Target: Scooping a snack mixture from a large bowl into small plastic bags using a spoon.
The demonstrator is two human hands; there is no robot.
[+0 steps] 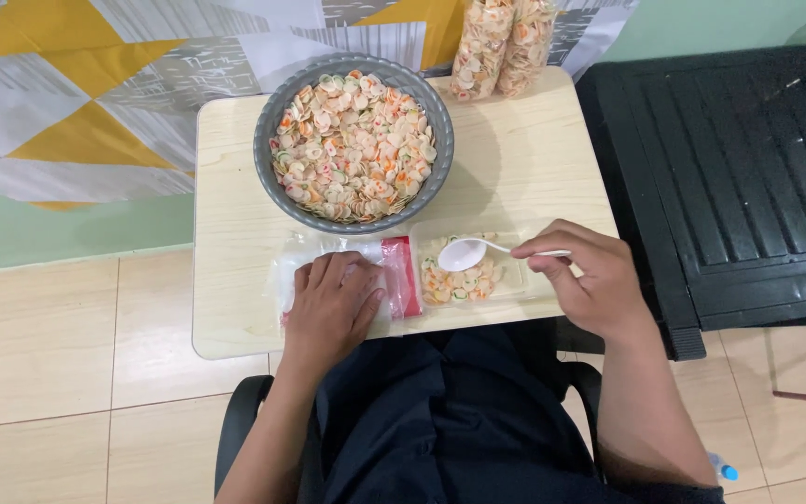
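White plastic spoon [474, 250] over cracker-filled clear tray [515, 285]; flat clear bags [328, 257], red-edged, just left.

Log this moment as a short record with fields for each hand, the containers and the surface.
left hand: flat on a stack of clear bags with a red strip
right hand: holds a white plastic spoon, bowl end over the tray
clear tray: partly filled with crackers
grey bowl: heaped with small pale and orange crackers, behind the tray
filled bags: two, at the far edge
surface: light wooden table
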